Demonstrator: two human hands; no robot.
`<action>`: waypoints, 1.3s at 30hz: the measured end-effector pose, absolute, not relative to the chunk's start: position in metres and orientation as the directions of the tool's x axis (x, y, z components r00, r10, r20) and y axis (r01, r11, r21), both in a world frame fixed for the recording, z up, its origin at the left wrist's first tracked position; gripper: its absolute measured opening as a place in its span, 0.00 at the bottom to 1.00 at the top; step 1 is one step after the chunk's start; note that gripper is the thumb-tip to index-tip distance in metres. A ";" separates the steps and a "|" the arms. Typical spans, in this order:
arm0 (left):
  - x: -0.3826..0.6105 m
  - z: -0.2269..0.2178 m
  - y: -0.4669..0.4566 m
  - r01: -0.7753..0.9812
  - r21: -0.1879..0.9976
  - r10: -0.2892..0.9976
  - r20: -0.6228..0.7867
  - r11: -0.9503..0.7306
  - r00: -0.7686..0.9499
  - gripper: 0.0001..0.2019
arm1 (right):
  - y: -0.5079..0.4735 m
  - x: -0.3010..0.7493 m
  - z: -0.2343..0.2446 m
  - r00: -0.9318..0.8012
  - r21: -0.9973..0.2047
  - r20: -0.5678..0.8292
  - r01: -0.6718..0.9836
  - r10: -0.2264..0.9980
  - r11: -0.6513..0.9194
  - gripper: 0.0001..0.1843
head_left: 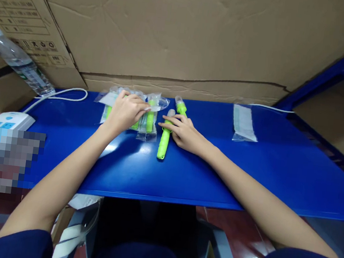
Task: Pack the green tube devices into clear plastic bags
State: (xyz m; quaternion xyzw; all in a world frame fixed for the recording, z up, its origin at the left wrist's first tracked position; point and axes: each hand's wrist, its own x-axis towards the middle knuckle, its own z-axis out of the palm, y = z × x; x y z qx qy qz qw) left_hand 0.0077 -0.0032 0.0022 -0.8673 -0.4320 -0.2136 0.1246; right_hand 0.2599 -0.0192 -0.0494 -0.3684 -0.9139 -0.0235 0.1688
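My left hand [126,112] rests on a cluster of clear plastic bags [149,120] that hold green stick-shaped items, its fingers curled and pinching a bag's edge. My right hand [183,131] lies on the blue table [217,168] with its fingers on an unbagged green stick with a grey tip [165,138]. A second loose green stick [180,105] lies just behind the right hand.
A flat stack of empty clear bags [244,123] lies at the right of the table. A water bottle [20,63] leans at the far left above a white power strip [5,119] and white cable [60,94]. Cardboard [183,34] walls the back.
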 end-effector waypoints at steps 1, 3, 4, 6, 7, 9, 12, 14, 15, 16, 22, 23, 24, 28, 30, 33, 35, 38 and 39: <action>0.007 0.001 -0.003 0.816 -0.039 0.716 0.458 -0.577 0.527 0.15 | -0.019 0.260 -0.049 -0.680 -0.064 0.320 0.679 0.660 0.731 0.27; 0.006 -0.002 -0.002 0.839 -0.050 0.767 0.377 -0.542 0.519 0.13 | -0.020 0.260 -0.048 -0.691 -0.047 0.318 0.673 0.650 0.738 0.23; 0.005 -0.003 -0.001 0.844 -0.053 0.790 0.323 -0.534 0.521 0.14 | -0.021 0.261 -0.046 -0.696 -0.047 0.317 0.667 0.645 0.743 0.21; 0.003 -0.004 0.000 0.839 -0.044 0.813 0.223 -0.543 0.538 0.20 | -0.023 0.262 -0.042 -0.709 -0.056 0.310 0.652 0.634 0.756 0.19; 0.001 -0.004 0.000 0.830 -0.035 0.812 0.189 -0.557 0.553 0.23 | -0.023 0.263 -0.040 -0.716 -0.061 0.305 0.644 0.628 0.763 0.18; -0.002 -0.002 0.001 0.808 -0.021 0.795 0.160 -0.589 0.585 0.27 | -0.024 0.264 -0.037 -0.726 -0.065 0.301 0.631 0.618 0.773 0.17; -0.006 -0.002 0.003 0.798 -0.032 0.782 0.178 -0.602 0.597 0.28 | -0.026 0.264 -0.036 -0.725 -0.059 0.326 0.625 0.607 0.778 0.17; -0.008 -0.003 0.004 0.819 -0.043 0.798 0.205 -0.572 0.567 0.31 | -0.027 0.263 -0.035 -0.701 -0.057 0.370 0.638 0.610 0.768 0.17; -0.009 -0.004 0.005 0.833 -0.041 0.809 0.212 -0.552 0.547 0.33 | -0.028 0.263 -0.034 -0.681 -0.058 0.399 0.650 0.614 0.758 0.17; -0.010 -0.005 0.005 0.843 -0.033 0.821 0.211 -0.536 0.530 0.34 | -0.028 0.263 -0.033 -0.656 -0.059 0.432 0.664 0.619 0.745 0.18; -0.018 -0.009 0.012 0.848 0.021 0.834 0.194 -0.530 0.517 0.37 | -0.022 0.276 -0.024 -0.446 -0.100 0.636 0.761 0.629 0.641 0.23; -0.019 -0.009 0.012 0.844 0.024 0.829 0.204 -0.535 0.520 0.36 | -0.020 0.280 -0.023 -0.418 -0.115 0.648 0.772 0.636 0.625 0.24; -0.019 -0.009 0.013 0.841 0.025 0.825 0.211 -0.541 0.525 0.36 | -0.018 0.284 -0.023 -0.393 -0.130 0.652 0.785 0.649 0.606 0.25; -0.017 -0.007 0.010 0.833 0.026 0.817 0.213 -0.552 0.535 0.34 | -0.013 0.297 -0.020 -0.314 -0.168 0.627 0.839 0.713 0.518 0.25; -0.015 -0.006 0.008 0.833 0.021 0.815 0.221 -0.553 0.536 0.33 | -0.012 0.302 -0.014 -0.289 -0.165 0.629 0.857 0.721 0.488 0.25; -0.014 -0.004 0.006 0.833 0.004 0.807 0.249 -0.554 0.535 0.32 | -0.008 0.313 -0.004 -0.280 -0.133 0.638 0.877 0.717 0.461 0.23; -0.013 -0.003 0.006 0.832 -0.012 0.800 0.267 -0.554 0.537 0.32 | -0.003 0.323 -0.004 -0.312 -0.095 0.617 0.882 0.723 0.462 0.23; -0.011 -0.002 0.004 0.828 -0.039 0.789 0.280 -0.559 0.547 0.30 | 0.002 0.340 -0.017 -0.371 -0.022 0.589 0.881 0.718 0.473 0.23; -0.010 -0.001 0.004 0.828 -0.045 0.787 0.285 -0.560 0.548 0.29 | 0.001 0.346 -0.024 -0.377 -0.008 0.592 0.881 0.713 0.473 0.23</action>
